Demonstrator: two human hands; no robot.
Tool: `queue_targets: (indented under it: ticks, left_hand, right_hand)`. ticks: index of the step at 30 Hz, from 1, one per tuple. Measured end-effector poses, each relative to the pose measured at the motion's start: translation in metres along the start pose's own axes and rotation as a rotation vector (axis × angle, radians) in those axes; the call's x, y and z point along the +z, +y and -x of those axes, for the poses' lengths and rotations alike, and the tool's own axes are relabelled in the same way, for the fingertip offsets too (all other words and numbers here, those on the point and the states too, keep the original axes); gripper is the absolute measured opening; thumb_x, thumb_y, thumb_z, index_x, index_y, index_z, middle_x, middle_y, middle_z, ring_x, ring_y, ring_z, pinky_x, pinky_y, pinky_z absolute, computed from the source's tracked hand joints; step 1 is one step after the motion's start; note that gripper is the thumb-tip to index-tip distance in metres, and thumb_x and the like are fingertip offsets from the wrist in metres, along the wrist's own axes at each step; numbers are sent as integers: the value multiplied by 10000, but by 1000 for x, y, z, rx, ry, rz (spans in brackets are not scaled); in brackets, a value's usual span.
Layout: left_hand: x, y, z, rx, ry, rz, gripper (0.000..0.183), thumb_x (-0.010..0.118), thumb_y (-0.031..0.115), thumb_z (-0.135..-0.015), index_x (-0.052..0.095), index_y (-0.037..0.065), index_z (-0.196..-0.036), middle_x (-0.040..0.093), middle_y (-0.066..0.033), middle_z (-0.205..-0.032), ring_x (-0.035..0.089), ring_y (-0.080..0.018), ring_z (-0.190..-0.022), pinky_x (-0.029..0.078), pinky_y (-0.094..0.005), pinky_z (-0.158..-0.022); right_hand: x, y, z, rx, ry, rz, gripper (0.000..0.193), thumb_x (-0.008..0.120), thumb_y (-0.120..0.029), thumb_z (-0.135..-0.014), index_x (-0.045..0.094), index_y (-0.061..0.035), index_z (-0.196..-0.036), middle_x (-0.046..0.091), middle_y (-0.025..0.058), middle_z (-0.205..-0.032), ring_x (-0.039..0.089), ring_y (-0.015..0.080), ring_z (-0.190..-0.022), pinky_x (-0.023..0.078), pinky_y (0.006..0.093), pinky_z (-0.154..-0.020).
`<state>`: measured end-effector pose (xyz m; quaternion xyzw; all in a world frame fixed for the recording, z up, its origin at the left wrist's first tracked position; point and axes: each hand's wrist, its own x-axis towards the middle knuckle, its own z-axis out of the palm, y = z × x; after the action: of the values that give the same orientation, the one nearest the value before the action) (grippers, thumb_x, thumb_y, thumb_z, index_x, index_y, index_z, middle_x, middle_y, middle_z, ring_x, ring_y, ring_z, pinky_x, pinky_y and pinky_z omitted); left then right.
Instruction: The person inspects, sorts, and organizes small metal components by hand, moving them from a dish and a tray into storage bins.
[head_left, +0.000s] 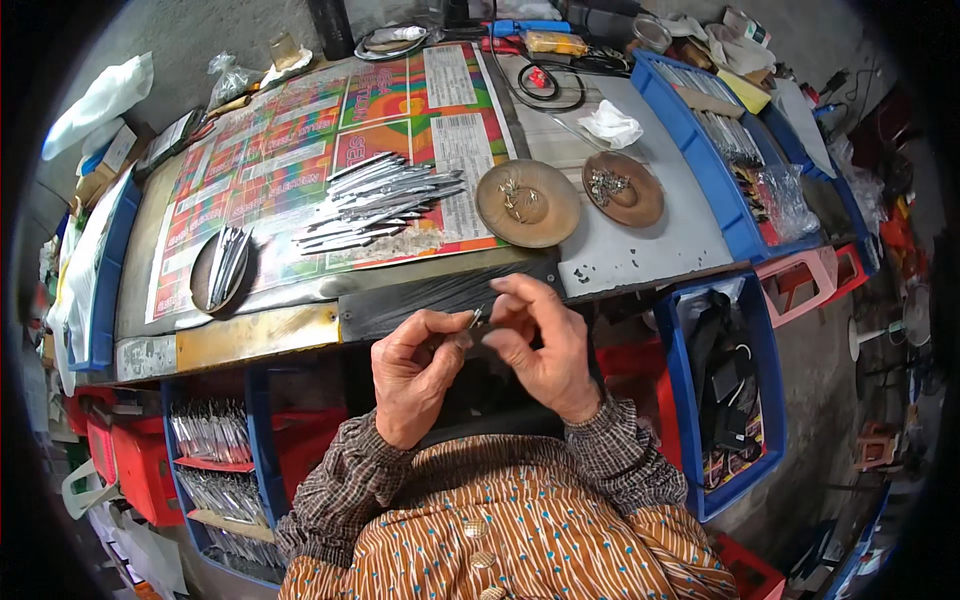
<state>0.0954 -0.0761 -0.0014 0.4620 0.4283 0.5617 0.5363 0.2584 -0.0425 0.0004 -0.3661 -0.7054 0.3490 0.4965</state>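
Left hand point(412, 370) is pinched nearly flat at the tips of thumb and forefinger, gripping a small slim metallic piece point(477, 317); this hangs on the wearer's side of the brown dish point(560, 222), and its exact form is too small to tell. Also on the wearer's side of the brown dish, the right hand point(548, 345) is part open, fingers curled and thumb apart; whether anything sits between its fingertips, I cannot tell.

A drop seems the likeliest trouble: only fingertips hold the piece, and it is out past the front edge of the table point(680, 235), so a slip could send it down toward the patterned garment point(540, 510), where anything so tiny would be hard to find. A clumsy touch from the right fingers could also twist it askew in the pinch.

Loose small parts point(520, 200) lie inside the brown dish, and a second dish point(640, 215) with its own heap stands just right of it; a cuff point(615, 435) catching either rim could spill or mix them. Left of the brown dish, silver rods point(380, 205) lie crossed in a heap, and a knock there could set some sliding against its rim
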Motion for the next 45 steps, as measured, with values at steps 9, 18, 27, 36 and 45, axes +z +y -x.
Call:
queue_targets:
  ticks: [9,18,27,36,45]
  left_hand:
    - [-6,2,2,30,0,-132,157,556,-89,-840,632,-53,-973,648,-47,-916,562,-37,-804,472,-187,-714]
    - [-7,-1,4,41,4,-101,161,557,-90,-842,628,-54,-982,641,-33,-908,563,-33,-799,475,-183,-707]
    - [5,-3,2,111,30,-13,121,562,-45,-876,621,-27,-980,563,13,-745,441,-17,-577,342,-174,-485]
    - [-6,1,0,137,-14,-174,148,591,-95,-825,621,-29,-954,603,-15,-846,528,-50,-661,436,-206,-565]
    - [-50,22,-11,535,-27,-1082,265,621,-113,-692,640,24,-918,583,-119,-827,593,-283,-721,475,-344,-608]
  right_hand:
    - [3,11,-9,5,121,85,418,689,-195,-841,502,-41,-1181,528,41,-735,504,129,-582,446,257,-531]
    - [10,5,-2,-42,-24,173,321,728,-198,-796,533,-27,-984,527,71,-758,548,192,-594,459,313,-534]
    - [31,16,2,-226,153,143,151,654,-67,-839,516,-19,-802,500,97,-688,536,248,-557,435,340,-487]
    - [22,17,-6,-228,103,146,157,660,-86,-838,527,-19,-787,515,98,-682,546,273,-576,435,354,-515]
    - [-1,25,-10,-136,172,119,181,682,-104,-835,551,4,-772,509,72,-655,498,189,-540,393,295,-492]
